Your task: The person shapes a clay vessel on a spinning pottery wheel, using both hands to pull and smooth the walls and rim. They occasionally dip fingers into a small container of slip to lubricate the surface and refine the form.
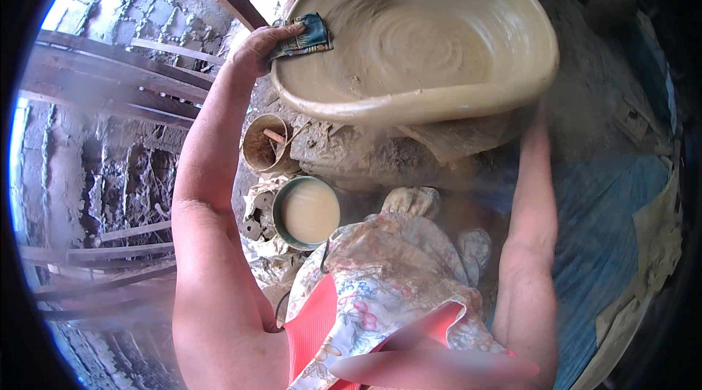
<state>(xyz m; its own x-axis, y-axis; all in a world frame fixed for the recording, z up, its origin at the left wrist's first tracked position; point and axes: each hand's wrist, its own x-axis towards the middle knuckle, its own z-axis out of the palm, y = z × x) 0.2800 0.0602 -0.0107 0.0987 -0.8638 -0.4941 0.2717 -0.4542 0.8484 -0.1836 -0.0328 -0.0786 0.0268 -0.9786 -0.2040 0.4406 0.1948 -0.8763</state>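
A large, wet clay basin point(439, 101) with a wide, thick rim takes up the upper middle, with rings of smear marks on its inner floor. At its left edge my left hand point(256, 50) pinches a folded, dark blue-green patterned cloth point(311, 35) that lies over the rim, thumb on top. My right forearm point(532, 192) reaches up to the basin's right side. There the right hand goes behind or under the rim, so its fingers are hidden.
Below the basin stand a small bucket point(257, 145) with a stick-like tool in it and a green-rimmed bucket of cloudy, beige liquid point(312, 211). Wooden slats point(117, 76) run along the left. A blue sheet point(607, 222) covers the right side. A floral cloth point(380, 258) covers my lap.
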